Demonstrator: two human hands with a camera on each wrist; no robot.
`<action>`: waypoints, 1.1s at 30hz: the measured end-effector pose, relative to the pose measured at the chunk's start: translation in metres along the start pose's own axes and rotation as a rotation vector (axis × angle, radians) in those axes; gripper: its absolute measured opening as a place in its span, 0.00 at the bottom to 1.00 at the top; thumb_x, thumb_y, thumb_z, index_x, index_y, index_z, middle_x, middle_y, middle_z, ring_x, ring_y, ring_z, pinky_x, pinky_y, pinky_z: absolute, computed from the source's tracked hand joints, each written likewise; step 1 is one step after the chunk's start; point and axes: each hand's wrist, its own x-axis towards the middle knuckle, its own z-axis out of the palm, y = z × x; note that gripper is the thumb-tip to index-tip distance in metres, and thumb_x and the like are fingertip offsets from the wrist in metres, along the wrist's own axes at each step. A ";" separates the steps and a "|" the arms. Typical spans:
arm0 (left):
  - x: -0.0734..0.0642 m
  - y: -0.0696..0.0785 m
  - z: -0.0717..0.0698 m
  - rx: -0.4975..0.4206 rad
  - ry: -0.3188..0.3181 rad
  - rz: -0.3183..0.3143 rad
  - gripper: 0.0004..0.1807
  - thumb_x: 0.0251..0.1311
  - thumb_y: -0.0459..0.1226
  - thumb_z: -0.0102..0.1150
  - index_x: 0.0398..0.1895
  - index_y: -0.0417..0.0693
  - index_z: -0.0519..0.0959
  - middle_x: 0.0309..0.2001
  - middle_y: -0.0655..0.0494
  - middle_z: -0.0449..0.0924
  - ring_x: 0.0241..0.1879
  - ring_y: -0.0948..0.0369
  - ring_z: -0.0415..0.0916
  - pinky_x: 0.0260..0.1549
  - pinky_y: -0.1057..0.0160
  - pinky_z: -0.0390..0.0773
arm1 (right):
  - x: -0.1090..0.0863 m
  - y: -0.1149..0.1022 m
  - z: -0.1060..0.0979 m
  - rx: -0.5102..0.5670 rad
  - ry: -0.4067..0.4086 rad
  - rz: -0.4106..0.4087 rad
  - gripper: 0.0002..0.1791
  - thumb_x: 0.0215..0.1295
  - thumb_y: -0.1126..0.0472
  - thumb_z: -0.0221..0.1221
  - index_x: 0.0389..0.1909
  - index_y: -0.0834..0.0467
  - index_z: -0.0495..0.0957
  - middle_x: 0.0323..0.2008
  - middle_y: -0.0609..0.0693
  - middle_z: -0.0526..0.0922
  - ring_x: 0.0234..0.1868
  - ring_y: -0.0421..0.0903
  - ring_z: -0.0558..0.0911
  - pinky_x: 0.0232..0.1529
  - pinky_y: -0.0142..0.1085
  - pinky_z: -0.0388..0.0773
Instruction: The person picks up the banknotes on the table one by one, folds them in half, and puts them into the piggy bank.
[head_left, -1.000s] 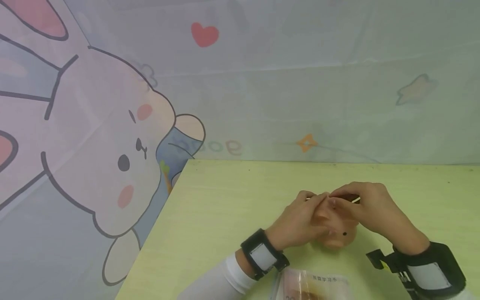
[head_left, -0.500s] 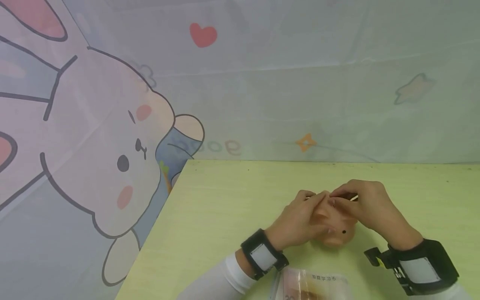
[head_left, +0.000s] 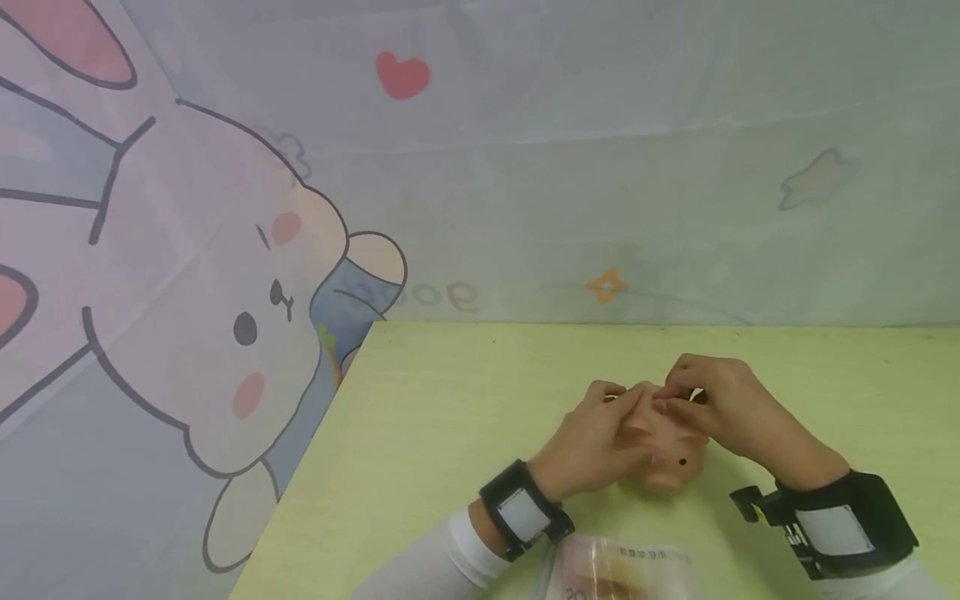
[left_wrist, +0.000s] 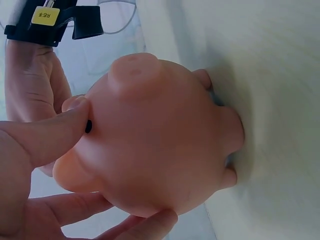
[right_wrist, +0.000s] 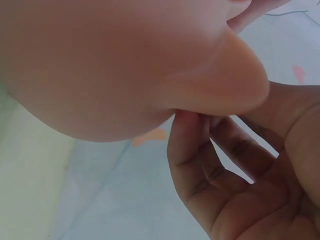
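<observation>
A peach-pink piggy bank [head_left: 667,471] stands on the table, its snout and a black eye toward me. My left hand [head_left: 588,446] grips its side; the left wrist view shows the thumb [left_wrist: 60,127] near the eye and the other fingers spread round the body [left_wrist: 155,135]. At the top of the pig, behind an ear [right_wrist: 230,82], my right hand [head_left: 723,408] has its thumb and curled fingers brought together. Its fingertips are hidden by the ear in the right wrist view, so anything between them cannot be made out.
A plastic-wrapped stack of banknote-like paper [head_left: 622,571] lies at the table's near edge, below the pig. The pale yellow table [head_left: 450,417] ends at a fabric backdrop [head_left: 570,192] printed with a rabbit. Both wrists wear black straps.
My right hand has shifted slightly up and left at the top of the pig, its fingers bending more. The left hand keeps its grip, and the pig has barely moved.
</observation>
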 end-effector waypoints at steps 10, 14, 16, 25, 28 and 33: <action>-0.002 -0.002 -0.001 -0.009 0.005 -0.009 0.42 0.60 0.56 0.63 0.74 0.54 0.60 0.64 0.51 0.64 0.58 0.60 0.71 0.53 0.65 0.75 | -0.006 -0.007 -0.008 -0.140 -0.069 -0.210 0.11 0.45 0.74 0.72 0.28 0.56 0.87 0.34 0.44 0.78 0.31 0.41 0.80 0.27 0.30 0.78; -0.001 0.001 0.000 -0.006 -0.002 -0.025 0.41 0.59 0.55 0.64 0.74 0.59 0.61 0.65 0.52 0.64 0.56 0.60 0.73 0.52 0.63 0.76 | -0.007 -0.014 -0.014 -0.161 -0.150 -0.155 0.08 0.51 0.72 0.70 0.30 0.57 0.87 0.37 0.48 0.79 0.34 0.46 0.82 0.31 0.35 0.80; 0.000 0.002 0.000 0.004 -0.002 -0.023 0.40 0.59 0.55 0.65 0.73 0.61 0.62 0.64 0.53 0.64 0.57 0.60 0.72 0.51 0.63 0.76 | -0.009 -0.017 -0.015 -0.160 -0.168 -0.130 0.09 0.51 0.72 0.70 0.31 0.55 0.88 0.37 0.47 0.80 0.34 0.46 0.82 0.31 0.34 0.80; 0.000 0.002 -0.003 0.001 -0.007 0.013 0.42 0.58 0.56 0.65 0.73 0.57 0.62 0.64 0.52 0.66 0.62 0.62 0.67 0.52 0.64 0.75 | -0.010 -0.031 -0.021 -0.163 -0.194 -0.010 0.09 0.57 0.71 0.66 0.38 0.57 0.86 0.38 0.47 0.83 0.38 0.48 0.83 0.36 0.38 0.81; -0.003 0.005 -0.012 0.035 -0.008 0.007 0.44 0.58 0.58 0.63 0.75 0.57 0.58 0.65 0.49 0.65 0.60 0.59 0.69 0.48 0.64 0.78 | -0.013 -0.040 -0.031 -0.196 -0.165 0.057 0.12 0.60 0.68 0.64 0.45 0.57 0.84 0.42 0.49 0.84 0.43 0.51 0.83 0.41 0.46 0.81; -0.022 0.017 -0.039 0.206 0.075 0.003 0.39 0.58 0.59 0.63 0.70 0.59 0.64 0.65 0.49 0.65 0.57 0.54 0.72 0.31 0.64 0.80 | -0.024 -0.063 -0.037 -0.236 -0.021 -0.056 0.17 0.56 0.64 0.69 0.48 0.53 0.83 0.44 0.46 0.83 0.43 0.47 0.83 0.38 0.45 0.82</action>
